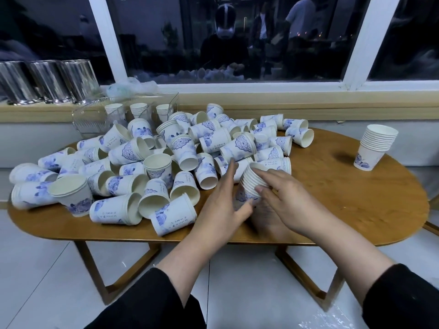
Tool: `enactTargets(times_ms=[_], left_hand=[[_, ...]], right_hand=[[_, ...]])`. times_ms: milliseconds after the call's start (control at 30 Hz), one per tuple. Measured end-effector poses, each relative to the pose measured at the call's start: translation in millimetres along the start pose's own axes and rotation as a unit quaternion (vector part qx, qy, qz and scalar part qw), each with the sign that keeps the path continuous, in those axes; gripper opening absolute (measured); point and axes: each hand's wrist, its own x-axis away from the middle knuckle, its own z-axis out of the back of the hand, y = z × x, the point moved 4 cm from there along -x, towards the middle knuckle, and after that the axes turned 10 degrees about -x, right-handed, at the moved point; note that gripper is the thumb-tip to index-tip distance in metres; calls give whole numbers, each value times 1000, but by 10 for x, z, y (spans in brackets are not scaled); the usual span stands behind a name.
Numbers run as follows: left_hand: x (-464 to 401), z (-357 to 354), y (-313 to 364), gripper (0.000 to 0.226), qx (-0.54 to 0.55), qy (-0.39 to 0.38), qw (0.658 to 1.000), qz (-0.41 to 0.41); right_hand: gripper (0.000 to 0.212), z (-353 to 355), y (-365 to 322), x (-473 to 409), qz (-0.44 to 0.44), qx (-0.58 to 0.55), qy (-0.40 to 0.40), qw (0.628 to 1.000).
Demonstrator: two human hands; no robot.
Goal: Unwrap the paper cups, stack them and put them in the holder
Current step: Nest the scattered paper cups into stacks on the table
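A big heap of white paper cups with blue prints covers the left and middle of the oval wooden table. Between my hands stands a short stack of nested cups, tilted slightly. My right hand grips its rims from the right side, fingers curled over the top. My left hand is beside the stack's left, fingers straight and pointing up, thumb touching the stack's base. A clear plastic holder with a few cup stacks stands at the table's back left.
A finished upright stack of cups stands alone at the table's right end. Three metal canisters line the windowsill at left, with crumpled plastic wrap beside them. Clear plastic lies on the tiled floor.
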Motion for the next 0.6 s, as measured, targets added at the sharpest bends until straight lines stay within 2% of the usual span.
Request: enactTargets(times_ms=[100,167,267,333,400,500,600], left_hand=[[125,479,36,63,-92,127,986,-47],[211,767,-71,50,-180,162,969,-57],[330,993,-331,53,-289,78,954,-7],[408,1008,-449,60,-347,-7,938,-5],[444,968,-489,65,-386,-58,920,-19],[421,958,-467,63,-413,-56,908,-32],[409,963,-476,60,-417,-51,907,-29]], right_hand=[[43,-34,-69,-64,21,14,2,1000],[40,-91,-121,-94,53,18,17,998],[36,-220,-96,-102,37,-13,42,998],[41,-315,-78,-87,5,-58,58,997],[52,-410,-39,-61,-39,-106,74,991],[65,-525,-8,-25,-88,-172,118,974],[76,-584,-16,1,-97,-203,147,963]])
